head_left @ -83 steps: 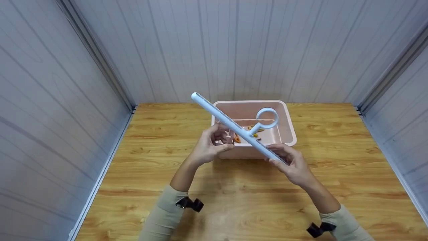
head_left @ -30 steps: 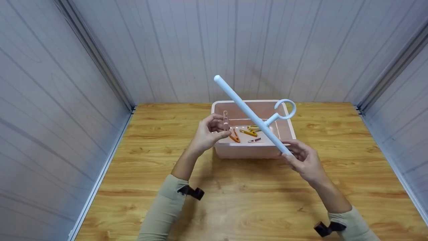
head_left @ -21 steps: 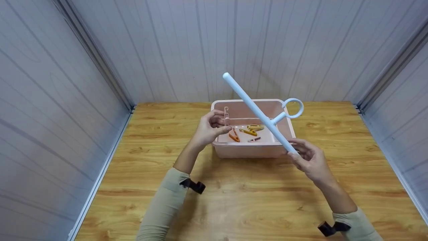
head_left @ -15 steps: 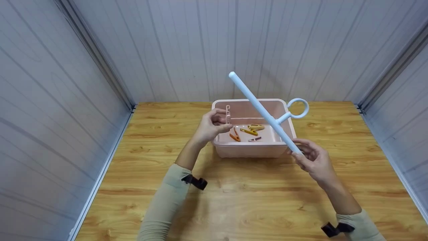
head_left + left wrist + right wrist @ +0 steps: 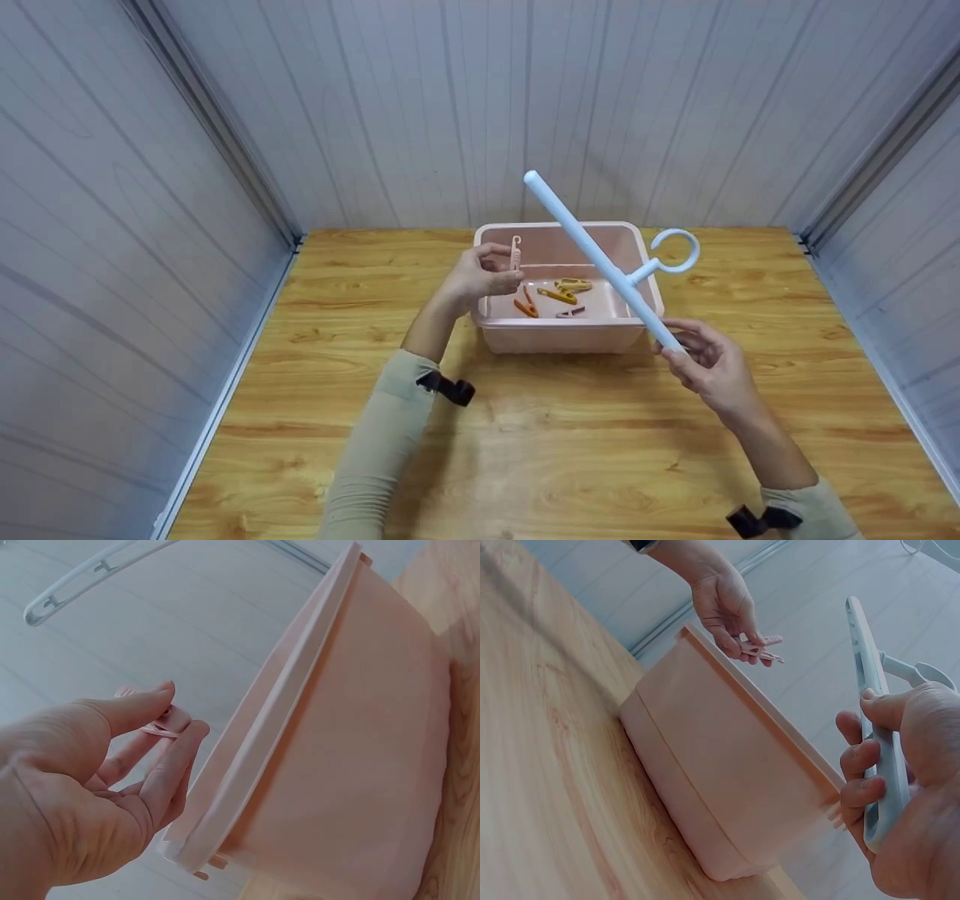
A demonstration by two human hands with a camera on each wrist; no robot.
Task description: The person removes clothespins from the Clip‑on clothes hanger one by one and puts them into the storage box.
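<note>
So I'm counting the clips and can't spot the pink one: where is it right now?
The pink clip is pinched in the left hand, held above the left rim of the pink tub in the head view, left of the white hanger bar.

Looks like a purpose-built recording booth, not a home or shop. I'm at a wooden table [image 5: 315,420] boxed in on three sides by plain grey-white panel walls [image 5: 420,105] with metal corner rails [image 5: 225,142]. No furniture, no windows, no decor. Only props: a pink plastic bin [image 5: 562,337] with a few clothes pegs [image 5: 559,294] inside, and a white hanger bar [image 5: 592,255]. I've got small black clips [image 5: 450,388] strapped at my sleeve cuffs. Even, flat lighting. Reads as a data-collection test cell.
</note>
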